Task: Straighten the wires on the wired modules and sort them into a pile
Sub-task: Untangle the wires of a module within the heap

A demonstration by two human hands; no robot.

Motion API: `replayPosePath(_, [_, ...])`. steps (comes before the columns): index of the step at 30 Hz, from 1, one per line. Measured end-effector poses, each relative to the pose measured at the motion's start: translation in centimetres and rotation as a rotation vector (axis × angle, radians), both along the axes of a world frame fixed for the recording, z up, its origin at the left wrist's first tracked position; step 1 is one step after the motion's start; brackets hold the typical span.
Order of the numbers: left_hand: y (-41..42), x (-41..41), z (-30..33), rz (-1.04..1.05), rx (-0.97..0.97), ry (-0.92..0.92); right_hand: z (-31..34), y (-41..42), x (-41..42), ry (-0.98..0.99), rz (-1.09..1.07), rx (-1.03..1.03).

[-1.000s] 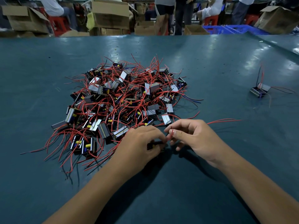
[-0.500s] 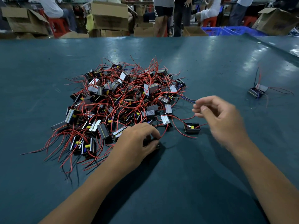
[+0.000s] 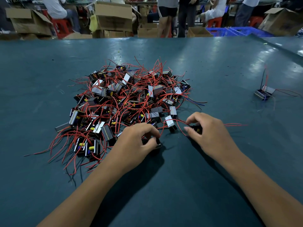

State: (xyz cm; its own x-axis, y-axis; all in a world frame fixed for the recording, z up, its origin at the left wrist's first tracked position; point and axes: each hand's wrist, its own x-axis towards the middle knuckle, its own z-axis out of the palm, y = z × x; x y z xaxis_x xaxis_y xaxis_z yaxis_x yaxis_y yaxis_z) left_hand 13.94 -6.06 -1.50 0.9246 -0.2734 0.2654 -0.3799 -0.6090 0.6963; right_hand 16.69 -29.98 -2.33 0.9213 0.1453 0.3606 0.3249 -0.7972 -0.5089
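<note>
A tangled heap of small black wired modules with red leads [image 3: 127,104] lies on the teal table [image 3: 180,185]. At the heap's near edge, the left hand [image 3: 139,145] grips one black module [image 3: 157,142]. Just right of it, the right hand [image 3: 208,133] curls round another module [image 3: 196,128]. Well right of the heap sits a small pair of sorted modules [image 3: 264,93].

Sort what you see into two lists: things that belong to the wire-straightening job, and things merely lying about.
Job:
- tangled heap
- module under left hand
- module under right hand
- sorted modules, far right

Lying about:
- cardboard boxes
- blue crates
- red stools
</note>
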Motion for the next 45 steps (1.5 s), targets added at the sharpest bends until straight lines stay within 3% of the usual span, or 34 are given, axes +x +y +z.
replayPosePath(5, [-0.1, 0.0, -0.2, 0.001, 0.003, -0.021, 0.2, -0.1, 0.2, -0.018, -0.082, 0.003])
replayPosePath(11, [-0.4, -0.1, -0.3, 0.046, 0.151, -0.102, 1.9, -0.6, -0.3, -0.045, -0.094, 0.204])
replayPosePath(16, [0.7, 0.3, 0.6, 0.051, 0.296, -0.096, 1.6, 0.5, -1.3, 0.133, -0.009, 0.063])
replayPosePath(19, [1.2, 0.1, 0.9, 0.043, 0.329, -0.069, 1.4, 1.0, -1.5, 0.134, 0.035, 0.008])
replayPosePath(25, [1.1, -1.0, 1.3, -0.001, 0.270, 0.007, 1.3, 1.7, -1.9, 0.047, 0.095, -0.057])
replayPosePath(36, [-0.4, -2.9, 0.5, 0.142, 0.255, -0.111, 1.1, 3.3, -2.5, -0.147, 0.218, -0.099])
replayPosePath(45, [-0.5, -3.2, 0.3, 0.186, 0.019, -0.057, 1.5, 3.9, -2.9, -0.140, 0.202, -0.083])
